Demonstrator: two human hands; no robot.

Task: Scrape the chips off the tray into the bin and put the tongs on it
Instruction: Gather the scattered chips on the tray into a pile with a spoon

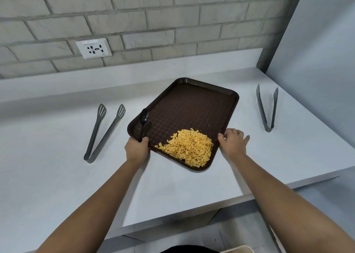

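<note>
Left hand gripping the black spoon, right hand pinching the tray edge — chips piled up, next carry it to the bin — keep it level.

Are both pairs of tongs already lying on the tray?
No: one pair of tongs lies on the counter left of the tray, and the other pair lies on the counter to its right.
</note>
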